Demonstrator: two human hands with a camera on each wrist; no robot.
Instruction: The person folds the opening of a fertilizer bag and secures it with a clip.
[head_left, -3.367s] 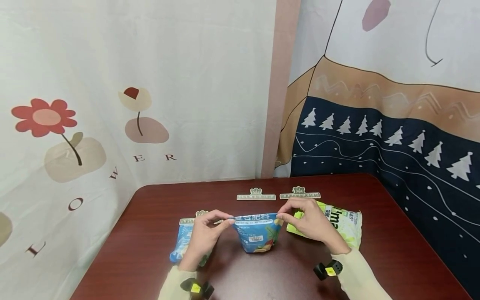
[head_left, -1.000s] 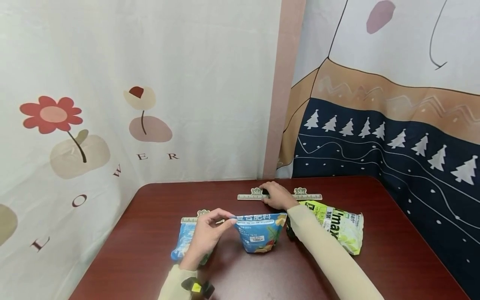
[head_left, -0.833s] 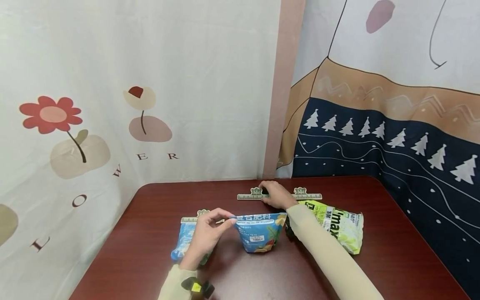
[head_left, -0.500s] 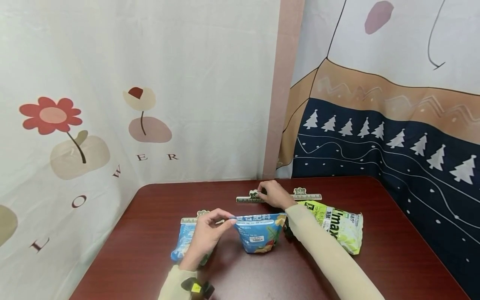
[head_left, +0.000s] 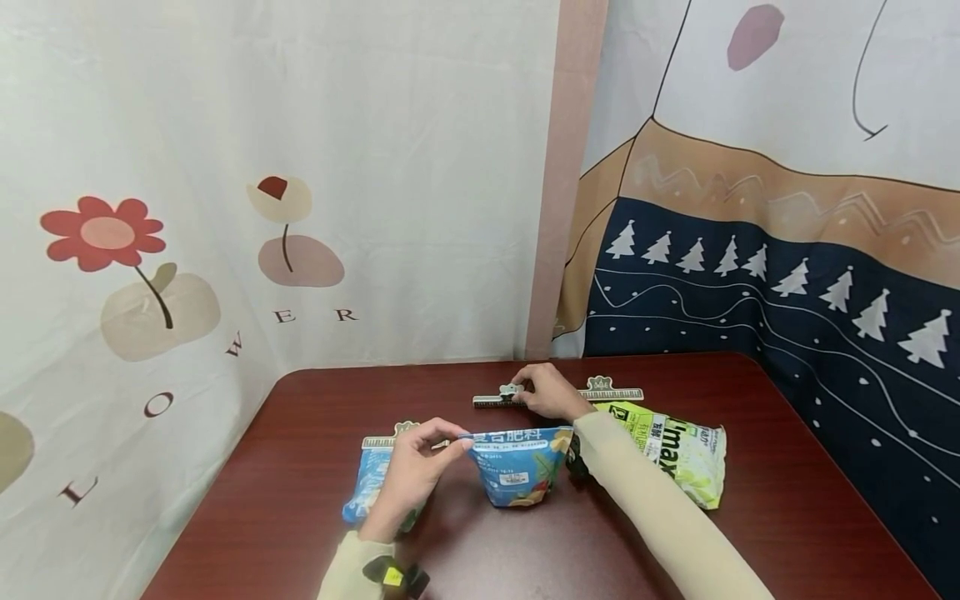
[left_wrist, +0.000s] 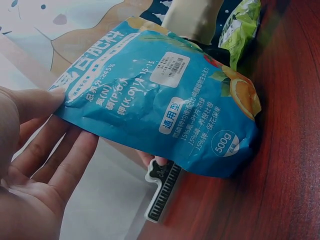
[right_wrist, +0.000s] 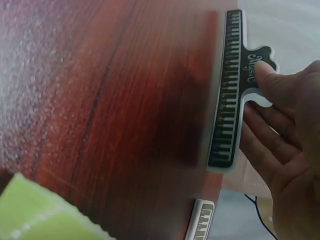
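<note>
My left hand (head_left: 408, 471) pinches the upper left corner of a blue fertilizer bag (head_left: 517, 475), which stands upright mid-table. In the left wrist view the bag's (left_wrist: 155, 115) printed front, with its barcode label, fills the middle. At the back of the table my right hand (head_left: 553, 392) pinches the handle of a long bag clip (head_left: 489, 402) with a piano-key pattern. The right wrist view shows the thumb on the clip's (right_wrist: 229, 100) "Music" handle and the other fingers behind it. My right hand covers the clip's right end in the head view.
A second piano-key clip (head_left: 618, 394) lies to the right of my right hand. The lime-green bag (head_left: 693, 458) lies at the right, partly behind my right sleeve. Left of my left hand lies another blue bag (head_left: 366, 485), with a clip (head_left: 377, 442) along its top.
My right hand has let go of the blue bag's right corner, reached to the back and taken hold of the left clip, which has tilted. My left hand keeps its pinch.
</note>
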